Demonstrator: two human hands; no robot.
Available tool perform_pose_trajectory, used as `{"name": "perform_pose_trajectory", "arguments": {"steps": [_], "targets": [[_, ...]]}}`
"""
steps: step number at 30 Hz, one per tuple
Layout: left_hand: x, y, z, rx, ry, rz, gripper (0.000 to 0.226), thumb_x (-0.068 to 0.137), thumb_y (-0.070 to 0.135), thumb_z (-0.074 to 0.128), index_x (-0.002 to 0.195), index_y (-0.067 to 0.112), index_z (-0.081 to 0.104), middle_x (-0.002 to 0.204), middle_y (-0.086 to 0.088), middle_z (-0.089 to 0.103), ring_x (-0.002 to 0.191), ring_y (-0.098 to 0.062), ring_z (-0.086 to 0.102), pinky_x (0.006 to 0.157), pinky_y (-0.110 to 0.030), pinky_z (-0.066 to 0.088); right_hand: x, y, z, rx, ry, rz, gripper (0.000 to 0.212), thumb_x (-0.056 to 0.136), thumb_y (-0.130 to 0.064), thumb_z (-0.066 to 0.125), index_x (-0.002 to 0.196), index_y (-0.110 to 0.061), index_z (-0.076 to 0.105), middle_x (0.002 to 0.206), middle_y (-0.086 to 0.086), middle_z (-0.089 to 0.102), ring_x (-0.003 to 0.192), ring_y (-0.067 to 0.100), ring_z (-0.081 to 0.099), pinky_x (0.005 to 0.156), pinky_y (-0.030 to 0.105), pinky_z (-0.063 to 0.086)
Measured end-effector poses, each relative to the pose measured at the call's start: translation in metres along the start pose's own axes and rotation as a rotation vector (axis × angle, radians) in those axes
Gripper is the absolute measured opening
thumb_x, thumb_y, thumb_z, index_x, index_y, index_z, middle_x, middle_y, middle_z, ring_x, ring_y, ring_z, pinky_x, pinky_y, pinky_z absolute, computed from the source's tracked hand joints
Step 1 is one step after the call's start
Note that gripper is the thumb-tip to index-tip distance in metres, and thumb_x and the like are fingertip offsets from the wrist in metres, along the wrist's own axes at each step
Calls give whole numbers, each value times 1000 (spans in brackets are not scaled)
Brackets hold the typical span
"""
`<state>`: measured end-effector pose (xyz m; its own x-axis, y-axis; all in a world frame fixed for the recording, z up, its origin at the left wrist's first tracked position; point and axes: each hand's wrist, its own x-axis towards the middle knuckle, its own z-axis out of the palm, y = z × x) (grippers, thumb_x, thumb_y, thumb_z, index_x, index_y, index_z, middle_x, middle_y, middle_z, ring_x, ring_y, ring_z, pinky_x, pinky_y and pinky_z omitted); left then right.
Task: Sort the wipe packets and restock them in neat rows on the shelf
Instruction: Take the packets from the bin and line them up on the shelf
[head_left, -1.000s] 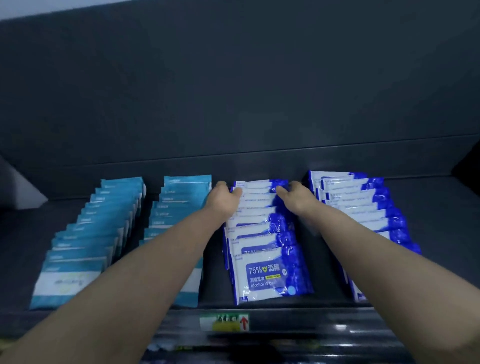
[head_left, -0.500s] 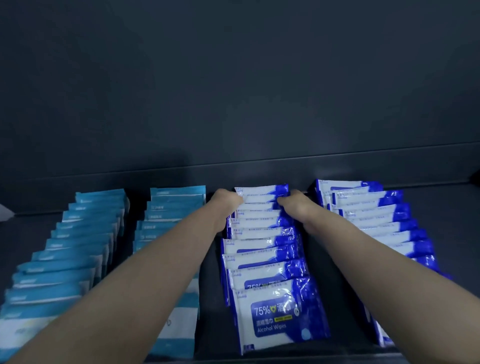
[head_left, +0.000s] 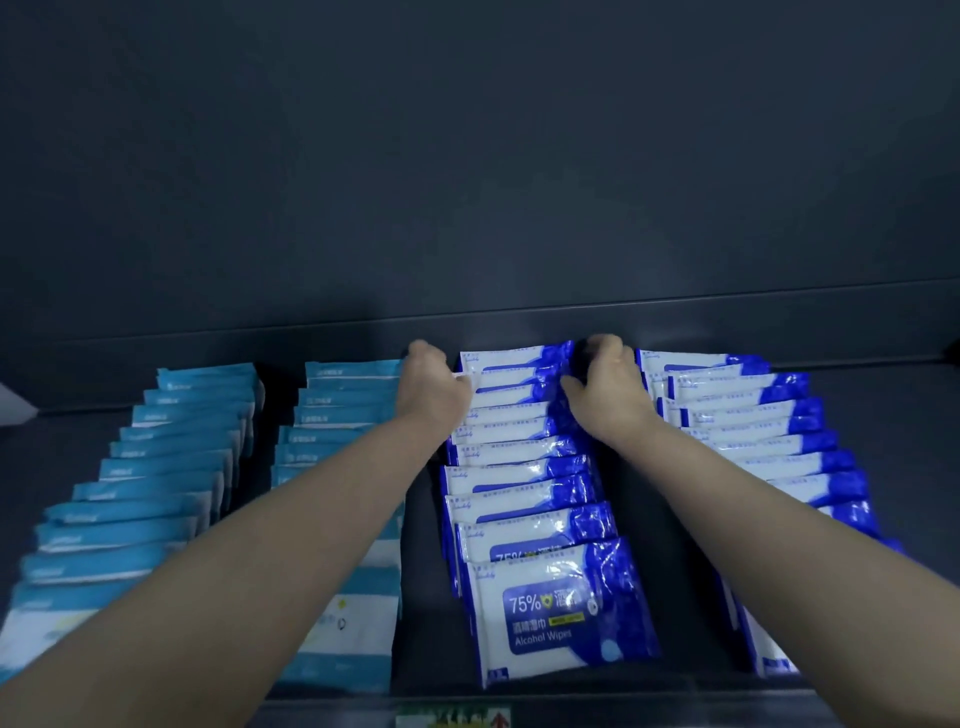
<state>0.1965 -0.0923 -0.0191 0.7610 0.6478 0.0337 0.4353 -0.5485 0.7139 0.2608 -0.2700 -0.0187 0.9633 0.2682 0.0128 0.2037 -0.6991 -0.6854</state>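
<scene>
Four rows of overlapping wipe packets lie on a dark shelf (head_left: 914, 415). Two teal rows (head_left: 171, 467) (head_left: 337, 410) are on the left. Two blue-and-white alcohol wipe rows (head_left: 519, 467) (head_left: 769, 431) are on the right. My left hand (head_left: 428, 384) grips the left edge of the rearmost packets in the inner blue row, its thumb on a packet. My right hand (head_left: 608, 384) curls round the right edge of the same rear packets. The fingertips of both hands are hidden behind the packets. That row's front packet (head_left: 556, 613) shows "75% Alcohol Wipes".
A dark back panel (head_left: 467, 182) rises straight behind the rows. A label with a red arrow (head_left: 452, 718) sits on the shelf's front edge. Narrow dark gaps separate the rows. A pale object (head_left: 13, 405) shows at the far left edge.
Both hands slid a little further back along the inner blue row, from a few packets in to the rearmost ones. The view came closer to the shelf.
</scene>
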Motion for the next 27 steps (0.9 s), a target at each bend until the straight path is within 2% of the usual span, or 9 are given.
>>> {"name": "perform_pose_trajectory", "arguments": {"steps": [4, 9, 12, 14, 17, 20, 22, 24, 27], "targets": [[-5, 0, -6, 276, -77, 281, 12, 89, 16, 60, 99, 14, 67, 106, -6, 59, 97, -23, 59, 83, -32, 48, -14, -1, -11, -301, -37, -249, 23, 89, -24, 60, 111, -24, 63, 117, 2, 51, 114, 22, 49, 89, 33, 44], [-3, 11, -4, 457, -214, 265, 9, 85, 25, 68, 89, 22, 75, 94, 3, 71, 96, -20, 63, 81, -34, 54, -19, -4, -13, -372, -121, -229, 19, 92, -36, 57, 106, -30, 68, 113, -1, 56, 112, 20, 52, 87, 34, 47], [1, 16, 0, 369, -109, 221, 11, 86, 30, 66, 91, 21, 70, 100, -1, 66, 96, -23, 60, 82, -35, 52, -19, -2, -11, -325, -75, -157, 28, 91, -39, 58, 114, -23, 60, 117, 2, 55, 115, 23, 49, 91, 37, 45], [5, 21, 0, 280, -2, 109, 25, 92, 31, 59, 104, 9, 61, 113, -10, 62, 102, -30, 59, 82, -35, 48, -13, -4, -9, -236, -49, -91, 45, 92, -37, 58, 130, -16, 48, 129, 6, 51, 122, 26, 46, 96, 39, 43], [4, 22, 4, 241, -108, -60, 33, 96, 18, 52, 122, -2, 45, 122, -18, 57, 110, -36, 58, 76, -34, 42, -4, -9, -4, -121, -158, -31, 60, 96, -32, 52, 146, -9, 28, 143, 11, 44, 130, 29, 42, 103, 38, 38], [5, 14, 12, 1, -182, -131, 22, 92, 10, 51, 110, -2, 52, 93, -16, 62, 78, -27, 63, 54, -23, 39, -3, -7, 1, -26, -238, 22, 61, 97, -27, 52, 147, -7, 24, 142, 12, 46, 129, 29, 45, 103, 34, 37], [7, 11, 13, -144, -155, -154, 6, 89, 6, 51, 95, 6, 49, 76, -6, 50, 57, -17, 47, 45, -18, 32, -2, -4, 5, 40, -263, 61, 63, 97, -26, 52, 148, -7, 22, 141, 12, 48, 128, 28, 47, 103, 34, 38], [3, 12, 10, -173, -140, -150, 13, 90, 7, 53, 101, 10, 47, 90, -8, 55, 69, -21, 55, 54, -22, 40, -1, -1, 6, 57, -272, 58, 63, 96, -27, 53, 148, -9, 23, 140, 11, 50, 126, 28, 49, 102, 34, 40], [-2, 9, 5, 73, -99, 7, 31, 91, 12, 59, 120, 8, 48, 119, -12, 56, 106, -31, 58, 85, -35, 49, -4, 0, 1, -68, -101, -52, 55, 92, -29, 58, 139, -12, 37, 134, 10, 49, 119, 29, 51, 96, 36, 43]]}}
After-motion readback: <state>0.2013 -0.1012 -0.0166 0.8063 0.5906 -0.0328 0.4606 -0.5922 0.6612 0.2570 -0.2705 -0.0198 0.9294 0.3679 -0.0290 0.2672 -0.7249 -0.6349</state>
